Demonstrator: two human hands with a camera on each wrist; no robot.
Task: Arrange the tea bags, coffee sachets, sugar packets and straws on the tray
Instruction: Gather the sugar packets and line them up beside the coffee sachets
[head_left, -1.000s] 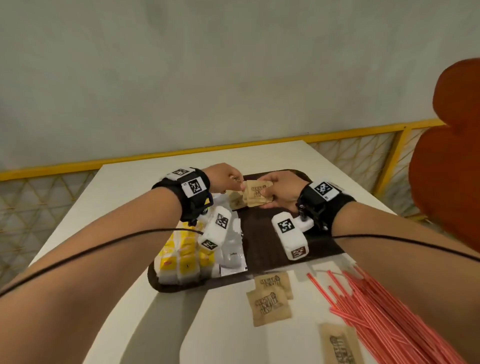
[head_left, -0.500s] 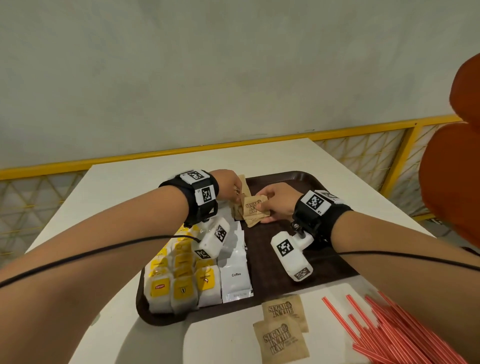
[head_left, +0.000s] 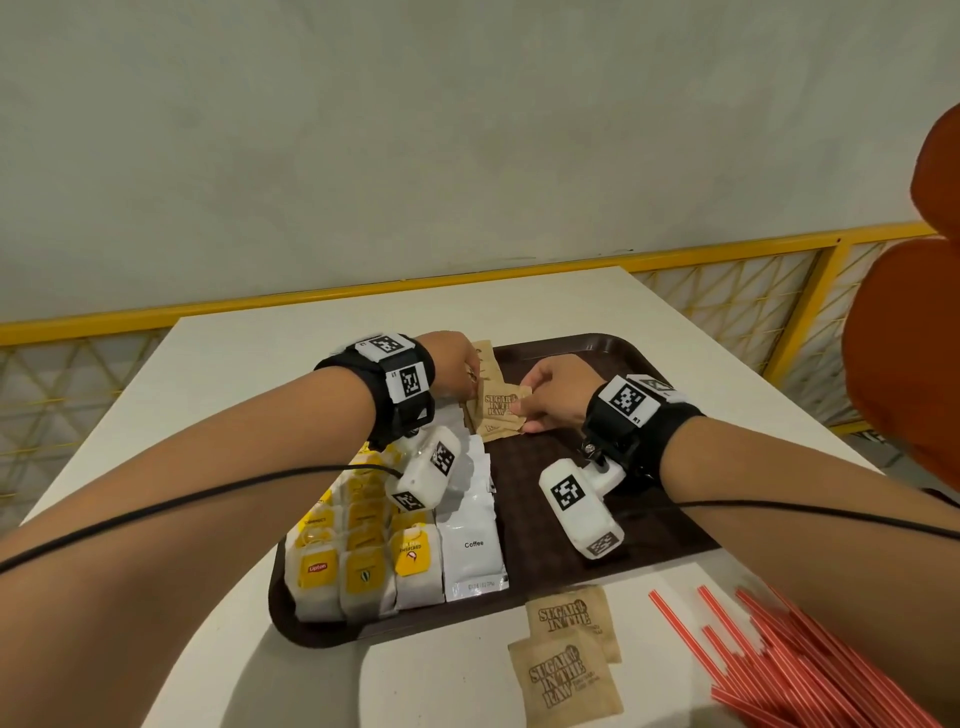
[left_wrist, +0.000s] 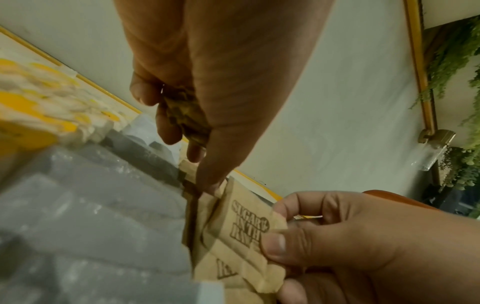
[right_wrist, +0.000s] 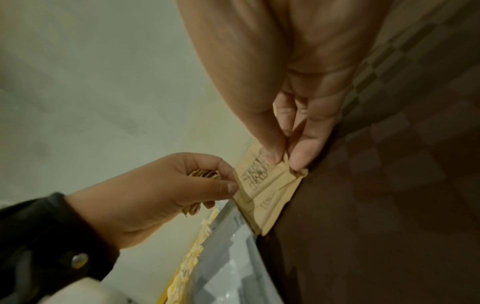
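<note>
Sugar packets (head_left: 500, 411) lie at the far middle of the brown tray (head_left: 649, 525), beside the coffee sachets (head_left: 472, 540). My right hand (head_left: 553, 397) pinches the top packet's edge, thumb against fingertips. My left hand (head_left: 451, 364) is curled around crumpled packets, thumb touching the stack.

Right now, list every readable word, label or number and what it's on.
"SUGAR IN THE RAW": brown paper sugar packet pinched by the right hand on the dark brown tray.
"SUGAR IN THE RAW": two brown packets on the white table.
"Coffee": white coffee sachet.
"Lipton": yellow tea bag tag.
"R1": right wristband marker.
Sachet's bottom code: too blurred.
</note>
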